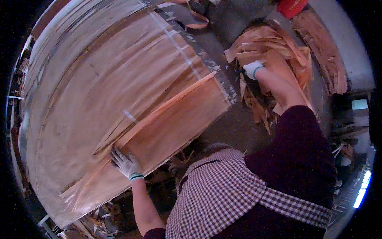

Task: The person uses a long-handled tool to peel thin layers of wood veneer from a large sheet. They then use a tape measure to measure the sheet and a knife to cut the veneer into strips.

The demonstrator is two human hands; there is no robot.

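Note:
Across the big work table lies a broad sheet of thin wood veneer (87,91), with pale tape strips on it. A narrower, redder veneer strip (179,111) lies along the near edge, its far long edge slightly raised. My left hand (126,163), in a white glove with a green cuff, rests on the strip's left end, fingers stretched out. Off the table's right end, my right hand (253,69), gloved too, is closed. Something small and dark pokes out on its left side, too unclear to name. That hand is beside a heap of veneer scraps (274,55).
Torn veneer pieces (318,51) lie farther right by the wall. A red object (291,7) stands at the top right. Loose wood scraps (95,225) lie below the table's near left edge. A curled veneer offcut (197,20) is past the table's far right corner.

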